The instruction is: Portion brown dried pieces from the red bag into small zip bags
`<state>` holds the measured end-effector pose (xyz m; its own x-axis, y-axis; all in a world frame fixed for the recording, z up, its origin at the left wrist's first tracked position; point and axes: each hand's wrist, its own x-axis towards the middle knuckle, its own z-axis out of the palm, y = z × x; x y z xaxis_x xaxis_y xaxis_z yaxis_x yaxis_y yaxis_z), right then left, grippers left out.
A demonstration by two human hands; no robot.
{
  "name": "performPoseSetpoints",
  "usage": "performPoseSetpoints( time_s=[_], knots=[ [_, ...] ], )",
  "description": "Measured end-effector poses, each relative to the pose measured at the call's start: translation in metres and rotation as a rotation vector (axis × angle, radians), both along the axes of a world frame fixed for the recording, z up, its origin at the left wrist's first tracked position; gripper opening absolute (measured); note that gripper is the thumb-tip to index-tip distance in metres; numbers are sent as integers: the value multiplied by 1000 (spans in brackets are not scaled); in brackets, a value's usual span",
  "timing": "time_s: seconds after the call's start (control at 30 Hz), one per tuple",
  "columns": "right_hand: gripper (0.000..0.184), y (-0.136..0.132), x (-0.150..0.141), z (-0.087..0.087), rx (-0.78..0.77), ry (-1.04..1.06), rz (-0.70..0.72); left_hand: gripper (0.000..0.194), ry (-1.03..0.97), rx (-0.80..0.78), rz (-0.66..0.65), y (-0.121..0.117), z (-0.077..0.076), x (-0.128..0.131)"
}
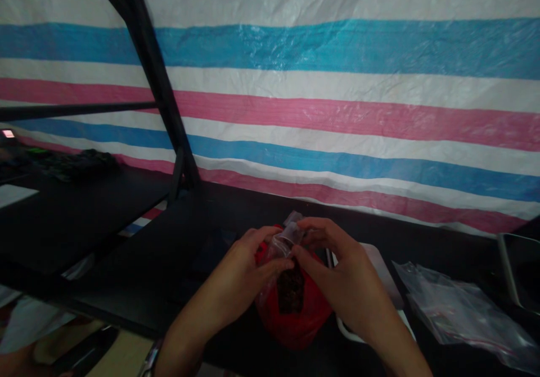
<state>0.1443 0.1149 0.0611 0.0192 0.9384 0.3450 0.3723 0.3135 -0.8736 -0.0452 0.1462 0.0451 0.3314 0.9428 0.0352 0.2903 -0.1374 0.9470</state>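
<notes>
Both my hands meet over the black table (139, 264), pinching the top of a small clear plastic bag (287, 236) with dark contents (291, 290) inside. My left hand (248, 267) grips the bag's left side, thumb and fingers pressed together on the plastic. My right hand (337, 270) grips its right side the same way. Under the small bag lies a red plastic bag (295, 318), resting on the table between my wrists.
A pile of clear zip bags (455, 309) lies at the right. A white tray (382, 273) sits under my right hand. A dark tray edge (508, 270) is at far right. A black frame post (160, 90) rises left; a striped tarp (337, 95) hangs behind.
</notes>
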Motion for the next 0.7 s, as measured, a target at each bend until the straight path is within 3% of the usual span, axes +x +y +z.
performPoseSetpoints(
  time_s=[0.2, 0.33, 0.43, 0.5, 0.6, 0.7],
  knots=[
    [35, -2, -1, 2, 208, -135, -28, 39, -111, 35, -24, 3, -1, 5],
    [33, -3, -1, 2, 259, -181, -33, 40, -192, -23, -63, 5, -3, 8],
    [28, -1, 1, 0, 290, -149, -147, 39, -245, -57, -82, 4, 3, 4],
    [28, 3, 5, -3, 246, -158, -204, 47, -246, -59, -21, 2, 10, -5],
    [21, 11, 9, -13, 7, -327, -104, 57, -158, -81, 68, -2, 19, -26],
    [14, 18, 6, -25, -199, -550, -29, 50, -8, -165, 3, -3, 17, -43]
  ],
)
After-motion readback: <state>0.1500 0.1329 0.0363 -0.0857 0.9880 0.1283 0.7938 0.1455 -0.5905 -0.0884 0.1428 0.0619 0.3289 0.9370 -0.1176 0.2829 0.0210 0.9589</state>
